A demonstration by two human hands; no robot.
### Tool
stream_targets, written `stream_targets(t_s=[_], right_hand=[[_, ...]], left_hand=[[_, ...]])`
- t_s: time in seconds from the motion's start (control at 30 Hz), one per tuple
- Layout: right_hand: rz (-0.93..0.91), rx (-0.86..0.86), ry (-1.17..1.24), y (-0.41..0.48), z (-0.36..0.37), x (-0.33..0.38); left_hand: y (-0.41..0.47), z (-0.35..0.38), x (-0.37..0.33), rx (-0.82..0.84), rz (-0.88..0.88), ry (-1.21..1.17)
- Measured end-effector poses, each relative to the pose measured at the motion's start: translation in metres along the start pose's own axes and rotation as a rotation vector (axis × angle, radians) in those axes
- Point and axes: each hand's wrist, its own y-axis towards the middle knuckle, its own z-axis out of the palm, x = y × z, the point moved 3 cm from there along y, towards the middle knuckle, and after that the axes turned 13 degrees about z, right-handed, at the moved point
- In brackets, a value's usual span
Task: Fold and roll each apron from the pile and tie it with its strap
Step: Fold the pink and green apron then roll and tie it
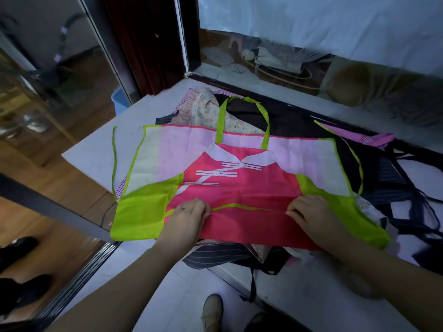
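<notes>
Lying spread across a loose pile of dark, striped and floral aprons (282, 116) on a pale stone ledge (96, 154), the pink and lime-green fabric apron (239, 188) has its bib print facing up and its green neck loop (220, 116) pointing away from the person. The main risk, as I judge it, is the thin lime-green waist strap (239, 207) running between the hands: if it gets caught inside the fold, nothing will be left free for tying the roll. The slick cloth could also slide on the uneven pile beneath, skewing the fold or dragging a lower apron along. Both forearms reach in from the near edge, roughly level and well apart. The left hand (189, 215) and right hand (309, 213) rest knuckles-up on the pink panel, fingers curled and turned toward each other; they seem to pinch the cloth, though the fingertips are hidden, so the grip itself is not certain.
</notes>
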Motion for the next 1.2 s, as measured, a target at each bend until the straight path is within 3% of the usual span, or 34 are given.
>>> stream_targets(t_s=[0.17,0.37,0.57,0.67,0.77,0.87,1.0,1.1,1.2], right_hand=[[-0.181,0.208,-0.151,-0.018,0.003,0.009],[-0.088,0.332,-0.167,-0.02,0.008,0.0],[-0.15,0.381,-0.297,-0.028,0.01,-0.003],[-0.173,0.323,-0.255,-0.024,0.003,0.005],[-0.158,0.199,-0.171,-0.017,-0.011,0.004],[-0.177,0.131,-0.155,-0.006,-0.024,-0.004],[-0.192,0.268,-0.214,0.003,-0.03,-0.01],[-0.134,0.392,-0.187,0.017,-0.044,-0.007],[-0.067,0.525,-0.237,0.03,-0.056,-0.004]], left_hand=[[0.001,-0.001,-0.005,0.01,0.066,0.038],[-0.004,-0.008,-0.011,0.052,0.19,0.04],[-0.008,-0.007,-0.01,0.086,0.226,0.204],[-0.004,-0.005,-0.013,0.114,0.223,0.309],[-0.001,-0.005,-0.012,0.158,0.129,0.298],[0.007,-0.008,-0.013,0.218,-0.162,0.16],[0.017,-0.003,-0.016,0.126,-0.521,-0.217],[0.019,-0.001,-0.021,0.095,-0.649,-0.503],[0.024,-0.007,-0.023,0.127,-0.713,-0.625]])
